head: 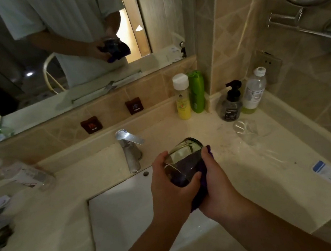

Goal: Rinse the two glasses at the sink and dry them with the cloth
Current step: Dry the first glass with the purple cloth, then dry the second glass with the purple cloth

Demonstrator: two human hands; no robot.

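One glass (183, 161) is held tilted at centre frame, above the sink (119, 212), its mouth toward the viewer. The left hand (172, 188) grips its near side, fingers curled round the rim, apparently steadying it. The right hand (213, 184) grips a purple cloth (201, 175) against the glass wall, evidently for drying. The second glass (249, 131) stands on the counter (251, 166) at right, near the bottles.

Cream stone countertop (239, 157) surrounds a white sink (125, 211); chrome tap (130, 149) stands at its rear edge. Back right corner: yellow bottle (182, 99), green bottle (197, 92), black pump dispenser (230, 103), clear water bottle (254, 91). Near them a clear glass (248, 129). A plastic bottle (21, 173) lies at left; a blue-white sachet (326, 173) lies at right.
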